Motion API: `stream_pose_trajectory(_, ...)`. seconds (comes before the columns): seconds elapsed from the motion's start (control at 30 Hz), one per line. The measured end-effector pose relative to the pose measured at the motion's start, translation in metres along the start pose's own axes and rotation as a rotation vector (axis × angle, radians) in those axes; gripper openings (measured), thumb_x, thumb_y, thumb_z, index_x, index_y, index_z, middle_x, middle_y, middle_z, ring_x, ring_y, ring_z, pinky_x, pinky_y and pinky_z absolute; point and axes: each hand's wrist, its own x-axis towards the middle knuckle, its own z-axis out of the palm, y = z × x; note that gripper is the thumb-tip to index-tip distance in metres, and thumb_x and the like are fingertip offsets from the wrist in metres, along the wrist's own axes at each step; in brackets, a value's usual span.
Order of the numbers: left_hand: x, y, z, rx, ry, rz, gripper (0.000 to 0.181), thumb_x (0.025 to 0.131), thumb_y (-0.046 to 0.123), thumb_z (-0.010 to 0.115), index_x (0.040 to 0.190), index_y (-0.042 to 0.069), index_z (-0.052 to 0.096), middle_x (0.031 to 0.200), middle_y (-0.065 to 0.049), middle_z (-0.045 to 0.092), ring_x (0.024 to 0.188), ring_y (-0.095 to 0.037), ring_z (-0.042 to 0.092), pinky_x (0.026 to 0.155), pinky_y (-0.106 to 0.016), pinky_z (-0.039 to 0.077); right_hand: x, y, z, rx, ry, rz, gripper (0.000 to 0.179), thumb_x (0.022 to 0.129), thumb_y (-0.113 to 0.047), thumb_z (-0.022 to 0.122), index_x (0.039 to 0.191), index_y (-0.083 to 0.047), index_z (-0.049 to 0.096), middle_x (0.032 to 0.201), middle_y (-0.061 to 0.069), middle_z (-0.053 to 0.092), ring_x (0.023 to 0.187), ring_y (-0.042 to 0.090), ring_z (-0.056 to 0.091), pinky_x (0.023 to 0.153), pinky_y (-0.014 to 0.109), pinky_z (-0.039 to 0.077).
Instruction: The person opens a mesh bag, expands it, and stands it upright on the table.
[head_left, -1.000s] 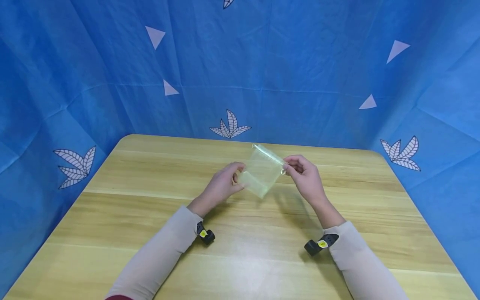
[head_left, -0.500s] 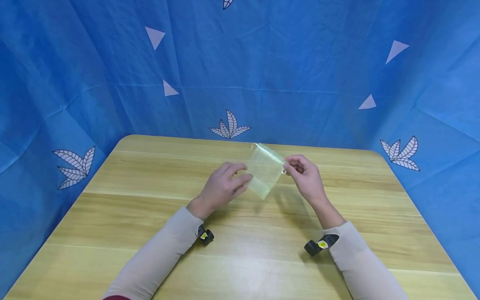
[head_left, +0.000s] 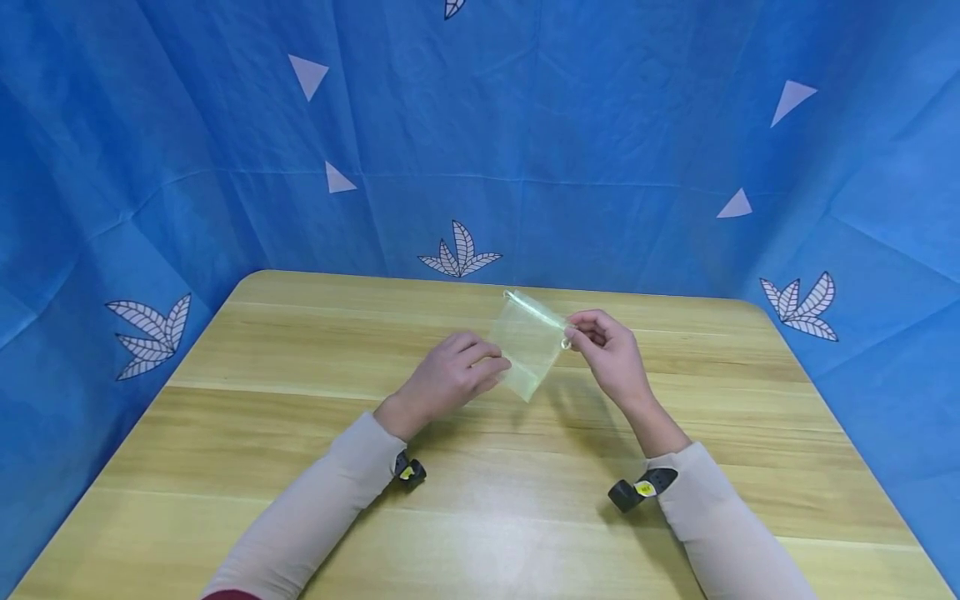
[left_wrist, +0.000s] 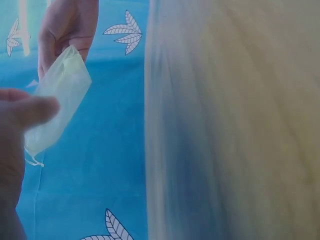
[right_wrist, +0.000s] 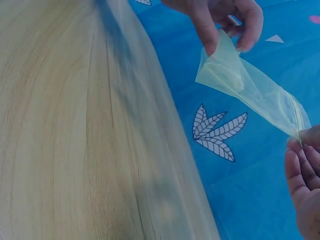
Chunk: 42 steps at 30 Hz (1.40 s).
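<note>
A sheer pale yellow-green drawstring pouch [head_left: 528,342] is stretched between the two hands, tilted above the table. My right hand [head_left: 611,354] pinches one top corner beside a small cord loop, thumb against the fingers, also plain in the right wrist view [right_wrist: 305,170]. At the pouch's lower left edge is my left hand [head_left: 453,375], its thumb on one face and its fingers round the other side. In the left wrist view the left thumb [left_wrist: 37,111] lies across the pouch [left_wrist: 65,100], and a cord loop dangles below. The pouch looks flat, with nothing visible inside.
A light wood-grain table [head_left: 480,500] lies beneath both hands. Blue cloth [head_left: 480,125] with white leaves and triangles surrounds its back and sides. Each wrist wears a black strap with a small camera [head_left: 633,493].
My left hand lets go its earlier hold on the pouch's lower left edge, shifts slightly right, and takes the edge again with thumb underneath. My right hand stays in place.
</note>
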Motion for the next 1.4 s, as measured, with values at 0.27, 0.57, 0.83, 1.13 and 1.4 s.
stream_pose_trajectory(0.27,0.001,0.003,-0.001,0.001,0.001,0.093,0.013,0.086,0.012,0.075,0.099,0.012,0.076,0.098,0.001,0.072,0.088,-0.017,0.06,0.082,-0.028,0.05,0.0,0.001,0.0,-0.011,-0.003,0.01,0.019,0.095,0.001,0.061,0.111,0.012,0.061,0.097,0.027,0.063,0.085,0.034,0.063,0.071,0.019,0.053)
stream_pose_trajectory(0.57,0.005,0.006,-0.001,-0.007,-0.029,0.06,0.007,0.088,0.002,0.068,0.092,0.006,0.072,0.094,-0.003,0.07,0.09,-0.018,0.061,0.082,-0.027,0.05,-0.001,-0.004,0.003,-0.003,-0.014,-0.021,0.018,0.093,0.004,0.062,0.108,0.013,0.061,0.094,0.028,0.063,0.08,0.027,0.062,0.07,0.019,0.053)
stream_pose_trajectory(0.83,0.002,0.005,0.003,-0.018,-0.153,0.007,0.015,0.084,0.014,0.077,0.097,0.009,0.07,0.098,-0.002,0.066,0.093,-0.017,0.058,0.087,-0.028,0.048,0.0,0.006,0.005,-0.128,0.018,-0.091,0.016,0.095,-0.005,0.064,0.107,0.005,0.065,0.091,0.02,0.066,0.079,0.027,0.063,0.066,0.016,0.047)
stream_pose_trajectory(1.13,-0.006,0.001,0.003,-0.093,-0.196,-0.166,0.021,0.088,0.022,0.076,0.103,0.009,0.069,0.102,-0.003,0.066,0.095,-0.018,0.059,0.087,-0.029,0.049,0.003,0.036,0.005,-0.366,-0.008,-0.275,0.012,0.093,-0.006,0.067,0.104,-0.008,0.069,0.09,0.002,0.068,0.082,0.016,0.064,0.07,0.029,0.051)
stream_pose_trajectory(1.4,0.0,-0.01,0.002,-0.163,-0.062,-0.56,0.034,0.092,0.023,0.071,0.122,0.009,0.064,0.119,-0.008,0.059,0.103,-0.021,0.058,0.089,-0.032,0.05,0.003,0.038,0.005,-0.412,-0.074,-0.29,0.018,0.093,-0.007,0.068,0.11,-0.011,0.068,0.094,0.001,0.068,0.084,0.017,0.065,0.065,0.032,0.05)
